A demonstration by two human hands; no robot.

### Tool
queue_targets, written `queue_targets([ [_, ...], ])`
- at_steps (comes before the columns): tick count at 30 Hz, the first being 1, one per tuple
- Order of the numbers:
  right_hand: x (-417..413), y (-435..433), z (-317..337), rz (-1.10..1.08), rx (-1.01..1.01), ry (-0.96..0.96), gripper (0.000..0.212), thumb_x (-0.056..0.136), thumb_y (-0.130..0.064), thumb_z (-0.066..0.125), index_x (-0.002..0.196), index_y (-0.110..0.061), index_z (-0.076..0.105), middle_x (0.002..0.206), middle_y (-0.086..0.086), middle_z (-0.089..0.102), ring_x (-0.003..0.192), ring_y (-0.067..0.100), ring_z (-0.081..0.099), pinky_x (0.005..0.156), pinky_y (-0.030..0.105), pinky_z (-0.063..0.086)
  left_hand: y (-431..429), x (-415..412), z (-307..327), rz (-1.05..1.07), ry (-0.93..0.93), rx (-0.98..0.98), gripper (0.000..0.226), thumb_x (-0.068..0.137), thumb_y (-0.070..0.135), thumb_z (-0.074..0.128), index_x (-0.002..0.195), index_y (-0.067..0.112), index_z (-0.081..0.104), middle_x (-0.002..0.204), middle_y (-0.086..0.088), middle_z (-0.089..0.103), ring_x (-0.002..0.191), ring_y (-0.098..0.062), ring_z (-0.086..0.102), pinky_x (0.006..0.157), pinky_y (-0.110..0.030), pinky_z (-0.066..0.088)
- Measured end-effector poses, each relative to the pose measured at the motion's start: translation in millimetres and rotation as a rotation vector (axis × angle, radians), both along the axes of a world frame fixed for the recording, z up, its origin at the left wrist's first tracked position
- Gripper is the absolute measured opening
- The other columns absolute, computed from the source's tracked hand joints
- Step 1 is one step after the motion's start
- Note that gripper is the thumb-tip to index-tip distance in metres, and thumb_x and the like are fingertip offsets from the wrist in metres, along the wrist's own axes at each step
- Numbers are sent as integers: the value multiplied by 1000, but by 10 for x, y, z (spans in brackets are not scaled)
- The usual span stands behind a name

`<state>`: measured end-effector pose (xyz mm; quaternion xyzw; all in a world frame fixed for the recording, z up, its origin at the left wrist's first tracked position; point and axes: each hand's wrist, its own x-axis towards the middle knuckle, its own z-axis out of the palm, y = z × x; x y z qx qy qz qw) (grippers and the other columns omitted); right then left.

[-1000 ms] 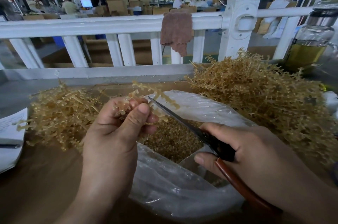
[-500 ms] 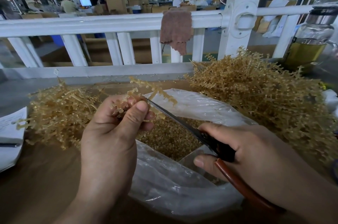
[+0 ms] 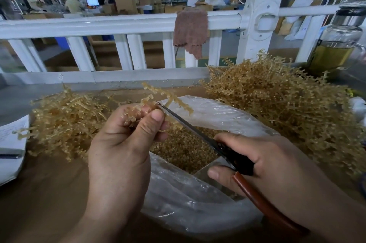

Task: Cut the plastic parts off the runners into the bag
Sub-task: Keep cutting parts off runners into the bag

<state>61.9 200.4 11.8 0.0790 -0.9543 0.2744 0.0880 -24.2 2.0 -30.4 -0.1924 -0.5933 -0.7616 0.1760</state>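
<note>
Two amber runner heaps flank the clear plastic bag; left hand pinches an amber runner, right hand grips red-handled scissors.

Left hand pinches a runner over the bag; right hand grips scissors.

Bag between two runner piles

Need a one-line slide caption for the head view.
Left hand pinches a runner over the open bag while the right hand holds scissors against it.
</note>
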Motion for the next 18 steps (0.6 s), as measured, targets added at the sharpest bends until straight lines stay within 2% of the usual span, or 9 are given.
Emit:
queue_targets([
  [5, -8, 14, -15, -11, 36, 22, 58, 70, -79, 40, 119, -49, 48, 77, -28, 58, 70, -5, 58, 60, 12, 44, 5, 4, -3, 30, -24, -23, 13, 84, 37, 75, 88, 24, 76, 86, -5, 75, 79, -21, 72, 68, -25, 58],
  [10, 0, 37, -20, -23, 54, 56, 61, 70, -77, 41, 121, -44, 48, 67, -19, 58, 67, -2, 59, 55, 18, 45, 15, 10, -1, 41, -20, -26, 11, 83, 37, 76, 85, 26, 76, 84, -2, 75, 77, -20, 72, 69, -25, 58],
  [13, -3, 47, -11, -20, 46, 73, 61, 71, -76, 42, 124, -44, 44, 61, -18, 57, 64, -2, 59, 53, 15, 44, 19, 9, -6, 40, -18, -26, 11, 83, 37, 76, 86, 27, 76, 83, -2, 75, 76, -20, 72, 68, -25, 58],
  [18, 4, 49, -11, -24, 56, 71, 60, 71, -74, 42, 119, -41, 55, 58, -16, 57, 60, 0, 58, 50, 16, 43, 17, 1, -22, 30, -11, -28, 8, 84, 36, 75, 86, 28, 76, 81, -2, 74, 75, -20, 71, 68, -25, 57],
])
